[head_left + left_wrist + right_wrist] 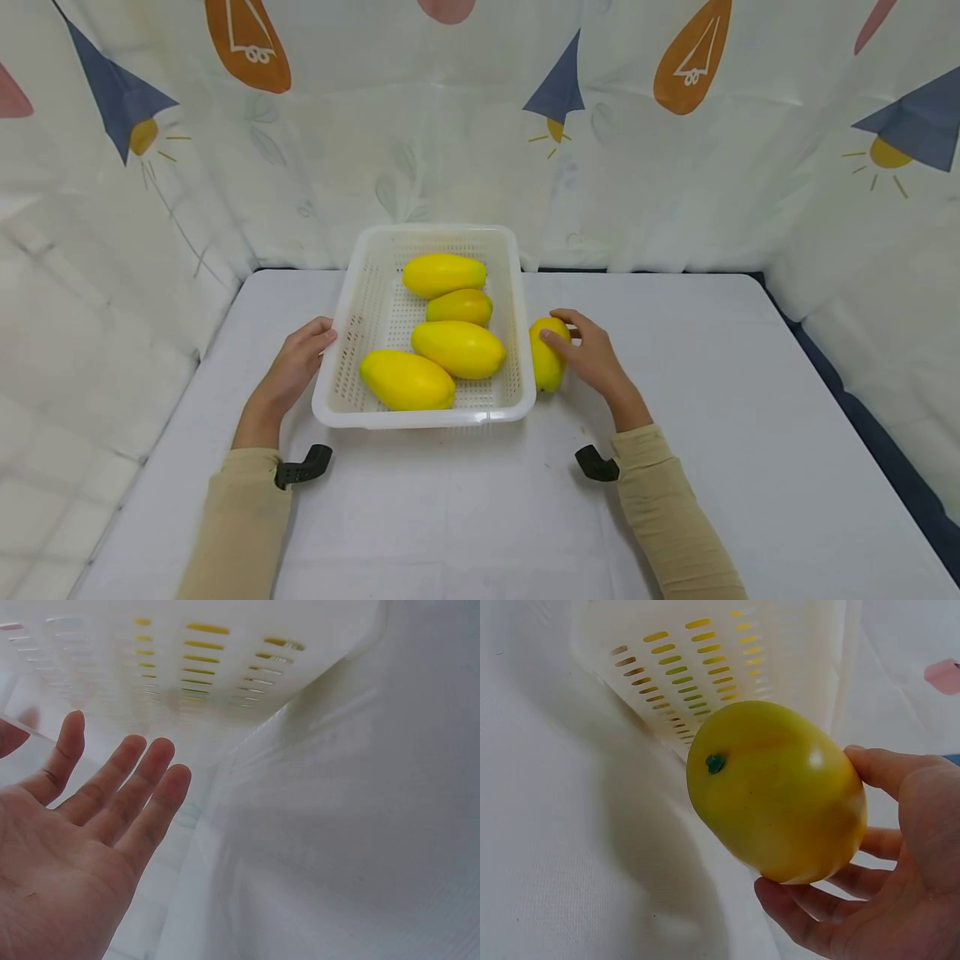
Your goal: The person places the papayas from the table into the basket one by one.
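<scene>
A white perforated plastic basket (420, 421) holds several yellow mangoes (459, 350), lying crosswise in a column. My left hand (302, 354) holds the basket's left rim, thumb at the top edge; the other fingers (139, 802) reach out straight beneath the rim in the left wrist view. Just outside the basket's right wall, my right hand (588, 350) grips another yellow mango (547, 358) between thumb and fingers. In the right wrist view that mango (780, 795) shows its end with a small green stem nub, and the fingers (802, 907) curl under its far side.
A white cloth covers the table (465, 517). Patterned fabric curtains (465, 158) stand behind the table and at both sides. The basket sits toward the table's back edge. Dark wrist mounts (303, 467) stick out from both sleeves.
</scene>
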`<state>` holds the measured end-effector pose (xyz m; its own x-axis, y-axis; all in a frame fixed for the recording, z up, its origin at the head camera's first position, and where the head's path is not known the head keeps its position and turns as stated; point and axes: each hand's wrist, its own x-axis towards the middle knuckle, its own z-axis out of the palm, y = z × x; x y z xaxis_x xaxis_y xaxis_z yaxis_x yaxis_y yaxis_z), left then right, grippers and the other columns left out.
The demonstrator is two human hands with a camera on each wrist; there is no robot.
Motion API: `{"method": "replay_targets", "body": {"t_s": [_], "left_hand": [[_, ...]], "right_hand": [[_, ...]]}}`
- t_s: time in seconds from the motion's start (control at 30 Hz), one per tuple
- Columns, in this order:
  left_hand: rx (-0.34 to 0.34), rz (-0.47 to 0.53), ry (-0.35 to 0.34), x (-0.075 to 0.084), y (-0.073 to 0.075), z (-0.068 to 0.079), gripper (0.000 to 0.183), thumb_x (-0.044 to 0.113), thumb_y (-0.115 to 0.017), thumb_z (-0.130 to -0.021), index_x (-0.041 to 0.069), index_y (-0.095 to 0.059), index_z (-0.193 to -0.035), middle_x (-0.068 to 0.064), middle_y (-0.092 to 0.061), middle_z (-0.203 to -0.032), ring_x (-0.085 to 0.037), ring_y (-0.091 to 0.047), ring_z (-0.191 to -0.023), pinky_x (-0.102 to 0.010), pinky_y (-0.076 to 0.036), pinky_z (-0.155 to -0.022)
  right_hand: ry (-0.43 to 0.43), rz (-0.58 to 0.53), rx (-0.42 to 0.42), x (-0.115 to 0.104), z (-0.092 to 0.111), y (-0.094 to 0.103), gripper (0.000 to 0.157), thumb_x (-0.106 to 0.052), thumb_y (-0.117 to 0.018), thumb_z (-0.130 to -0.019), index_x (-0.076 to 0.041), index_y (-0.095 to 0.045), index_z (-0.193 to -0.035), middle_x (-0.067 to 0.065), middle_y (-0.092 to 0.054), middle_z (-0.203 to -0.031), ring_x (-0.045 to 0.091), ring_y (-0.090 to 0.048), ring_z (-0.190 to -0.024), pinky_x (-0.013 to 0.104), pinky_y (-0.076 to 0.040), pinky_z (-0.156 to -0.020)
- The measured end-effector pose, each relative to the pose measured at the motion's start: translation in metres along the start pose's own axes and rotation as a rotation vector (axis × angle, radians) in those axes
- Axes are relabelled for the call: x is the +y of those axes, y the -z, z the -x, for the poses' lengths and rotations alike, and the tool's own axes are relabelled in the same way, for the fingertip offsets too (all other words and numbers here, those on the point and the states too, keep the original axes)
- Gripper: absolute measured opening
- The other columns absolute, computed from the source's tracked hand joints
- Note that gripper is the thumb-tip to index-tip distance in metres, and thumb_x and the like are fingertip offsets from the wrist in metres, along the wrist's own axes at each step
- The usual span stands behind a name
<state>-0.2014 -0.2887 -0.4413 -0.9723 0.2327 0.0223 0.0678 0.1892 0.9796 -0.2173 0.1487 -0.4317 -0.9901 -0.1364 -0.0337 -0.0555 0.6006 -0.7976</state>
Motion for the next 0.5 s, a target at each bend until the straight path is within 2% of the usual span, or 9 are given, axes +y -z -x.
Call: {"method": "replay_targets", "body": {"t_s": [0.5], "left_hand": [[0.000, 0.000, 0.002, -0.0006, 0.0001, 0.0001, 0.033, 0.034, -0.038, -0.104, 0.006, -0.049, -0.117, 0.004, -0.056, -0.115, -0.002, -0.056, -0.104, -0.011, -0.047, -0.088]], "right_hand": [[-0.021, -0.006, 0.008, -0.0008, -0.0014, 0.0045, 0.053, -0.049, -0.056, -0.094, -0.023, -0.047, -0.139, 0.005, -0.047, -0.145, 0.034, -0.047, -0.124, 0.051, -0.050, -0.096]]}}
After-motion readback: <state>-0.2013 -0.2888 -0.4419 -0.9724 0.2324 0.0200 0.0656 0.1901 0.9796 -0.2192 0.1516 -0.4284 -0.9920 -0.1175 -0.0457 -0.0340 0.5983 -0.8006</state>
